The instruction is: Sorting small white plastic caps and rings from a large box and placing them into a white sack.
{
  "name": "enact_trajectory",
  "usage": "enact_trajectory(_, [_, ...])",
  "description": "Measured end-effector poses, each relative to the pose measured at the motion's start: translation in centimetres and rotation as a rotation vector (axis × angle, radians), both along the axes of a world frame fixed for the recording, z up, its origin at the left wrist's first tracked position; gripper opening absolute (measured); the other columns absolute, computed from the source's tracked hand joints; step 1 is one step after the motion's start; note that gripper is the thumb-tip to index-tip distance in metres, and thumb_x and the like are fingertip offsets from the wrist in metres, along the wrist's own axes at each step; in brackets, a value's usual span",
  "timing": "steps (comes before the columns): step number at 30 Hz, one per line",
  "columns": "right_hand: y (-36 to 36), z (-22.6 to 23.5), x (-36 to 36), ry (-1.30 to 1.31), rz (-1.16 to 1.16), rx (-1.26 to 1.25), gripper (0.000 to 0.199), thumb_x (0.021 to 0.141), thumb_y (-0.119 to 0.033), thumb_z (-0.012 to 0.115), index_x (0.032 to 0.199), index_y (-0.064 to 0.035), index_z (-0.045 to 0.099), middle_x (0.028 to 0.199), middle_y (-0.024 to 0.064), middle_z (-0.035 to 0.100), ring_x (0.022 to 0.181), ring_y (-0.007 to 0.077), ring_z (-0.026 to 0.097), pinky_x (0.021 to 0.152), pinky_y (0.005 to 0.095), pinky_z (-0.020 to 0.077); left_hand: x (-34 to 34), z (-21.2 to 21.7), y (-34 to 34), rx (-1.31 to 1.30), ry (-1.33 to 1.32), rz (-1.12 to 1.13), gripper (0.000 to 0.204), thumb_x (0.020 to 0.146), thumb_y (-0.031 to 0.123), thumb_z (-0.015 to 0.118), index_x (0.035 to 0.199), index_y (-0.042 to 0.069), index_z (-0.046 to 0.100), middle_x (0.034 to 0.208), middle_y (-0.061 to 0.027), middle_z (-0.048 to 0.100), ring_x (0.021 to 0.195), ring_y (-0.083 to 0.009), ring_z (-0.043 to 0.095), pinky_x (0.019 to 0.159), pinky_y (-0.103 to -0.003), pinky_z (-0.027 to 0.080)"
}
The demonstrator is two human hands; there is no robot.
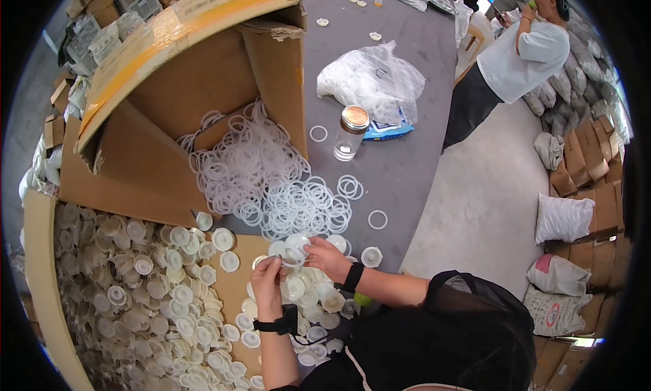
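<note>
**Both hands closed on a white cap and ring above the pile**

I see my right hand [327, 257] with its grip pinched together on a white plastic cap [296, 245], thumb and fingers closed over the rim at the cap's 3 o'clock side. My left hand [266, 277] comes up from 6 o'clock, its grip also closed, fingertips meeting at the cap's lower left edge, where a thin translucent ring [290, 259] sits against it; I cannot tell which hand bears the ring. Both wrists carry black bands, and the forearms rise from the lower edge, the right one crossing in from 4 o'clock.

Directly beneath the hands lies a small heap of caps [313, 299] on the grey surface [400, 167]. At 12 o'clock from the hands spreads a loose pile of rings [271, 181], spilling out of a tipped cardboard box [203, 79]. At 9 o'clock a wide cardboard tray of caps [142, 282] fills the left side. A glass jar with a metal lid [350, 132] stands at 1 o'clock, just beside a clear plastic bag [373, 79]. Another person [515, 59] stands far off at 2 o'clock.
</note>
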State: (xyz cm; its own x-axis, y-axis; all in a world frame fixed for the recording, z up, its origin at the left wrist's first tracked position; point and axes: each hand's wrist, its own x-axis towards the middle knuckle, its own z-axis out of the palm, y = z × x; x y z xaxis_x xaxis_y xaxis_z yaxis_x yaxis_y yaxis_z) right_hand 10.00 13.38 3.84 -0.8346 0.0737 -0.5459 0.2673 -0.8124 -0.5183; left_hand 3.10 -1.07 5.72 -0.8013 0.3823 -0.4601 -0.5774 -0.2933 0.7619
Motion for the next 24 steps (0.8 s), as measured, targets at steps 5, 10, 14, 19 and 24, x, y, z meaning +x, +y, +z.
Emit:
enact_trajectory(5, [-1.4, 1.6, 1.6, 0.112, 0.024, -0.053, 0.024, 0.082, -0.019, 0.047, 0.103, -0.0069, 0.045, 0.096, 0.0034, 0.05, 0.088, 0.013, 0.05, 0.078, 0.0304, 0.0415, 2.8, 0.0, -0.8, -0.121, 0.128, 0.121, 0.007, 0.074, 0.005, 0.061, 0.079, 0.002, 0.059, 0.066, -0.0019, 0.055, 0.055, -0.0065, 0.047, 0.049, -0.019, 0.037])
enact_trajectory(10, [-3.1, 3.2, 3.3, 0.162, 0.026, -0.14, 0.024, 0.085, -0.023, 0.044, 0.102, -0.0062, 0.046, 0.098, 0.0052, 0.052, 0.091, 0.0155, 0.051, 0.078, 0.0307, 0.0426, 5.5, 0.8, -1.5, -0.103, 0.169, 0.217, 0.004, 0.074, 0.005, 0.06, 0.076, 0.003, 0.058, 0.081, -0.0062, 0.058, 0.071, -0.011, 0.053, 0.062, -0.022, 0.043])
enact_trajectory(14, [-4.5, 3.8, 5.5, 0.138, 0.1, 0.238, 0.029, 0.079, -0.023, 0.055, 0.101, -0.0047, 0.049, 0.092, 0.0016, 0.053, 0.085, 0.0094, 0.049, 0.072, 0.0239, 0.0392, 7.3, -0.1, -2.7, -0.023, 0.186, 0.222, 0.001, 0.074, 0.003, 0.057, 0.074, 0.003, 0.057, 0.086, -0.0078, 0.059, 0.078, -0.0135, 0.054, 0.07, -0.025, 0.045])
enact_trajectory(19, [-6.6, 5.0, 6.6, 0.267, 0.068, 0.009, 0.019, 0.082, -0.017, 0.05, 0.096, -0.004, 0.05, 0.093, 0.0042, 0.054, 0.086, 0.0116, 0.051, 0.078, 0.028, 0.0401, 9.8, 2.2, -4.5, 0.278, -0.065, 0.322, 0.004, 0.078, 0.005, 0.051, 0.074, 0.005, 0.051, 0.082, -0.007, 0.058, 0.074, -0.0158, 0.056, 0.07, -0.029, 0.048])
enact_trajectory(24, [-8.7, 5.2, 6.9, 0.268, 0.155, -0.137, 0.027, 0.085, -0.018, 0.045, 0.103, 0.0012, 0.047, 0.106, 0.0123, 0.052, 0.1, 0.0207, 0.049, 0.089, 0.0348, 0.0367, 11.3, 3.2, -6.2, 0.411, -0.062, 0.407, 0.003, 0.079, 0.004, 0.048, 0.079, 0.005, 0.05, 0.088, -0.0084, 0.057, 0.079, -0.0164, 0.056, 0.072, -0.029, 0.047])
